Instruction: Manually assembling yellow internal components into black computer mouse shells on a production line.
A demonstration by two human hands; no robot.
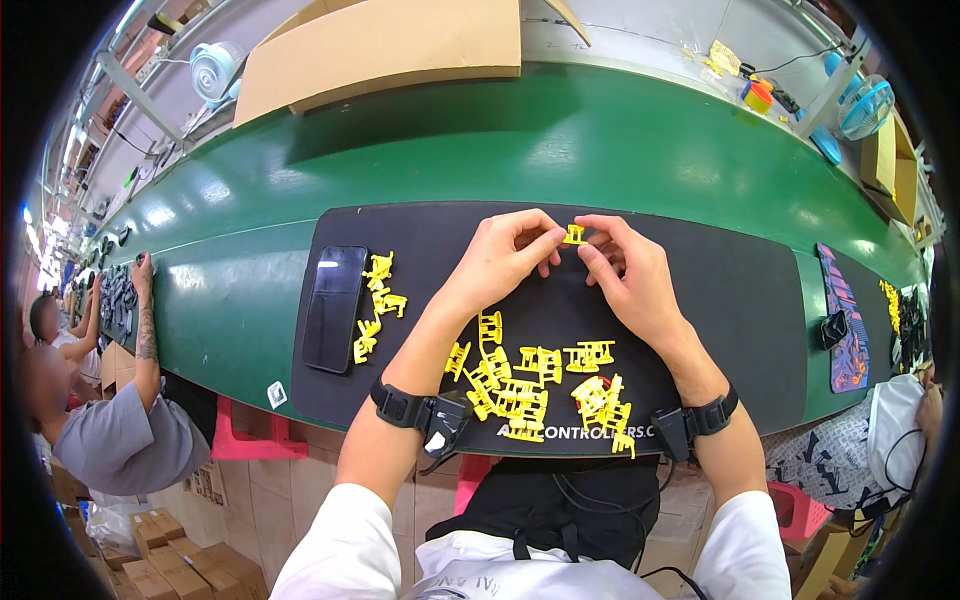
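Between my two hands, over the far part of a black mat (720, 300), is a small yellow plastic part (574, 234) with a frame-like shape. My left hand (515, 255) pinches it from the left with thumb and forefinger. From the right, the fingertips of my right hand (620, 265) close on its other side. Nearer me on the mat lies a loose pile of similar yellow parts (520, 395), with a smaller cluster (600, 400) to its right that shows a bit of red. Several more yellow parts (385, 300) lie left of my left forearm.
A dark smartphone (335, 305) lies at the mat's left. Behind the green table (560, 130) stands a cardboard box (390, 55). At the right are a patterned mat (842, 320) and a blue fan (866, 108). Co-workers sit at left (130, 430) and right (850, 430).
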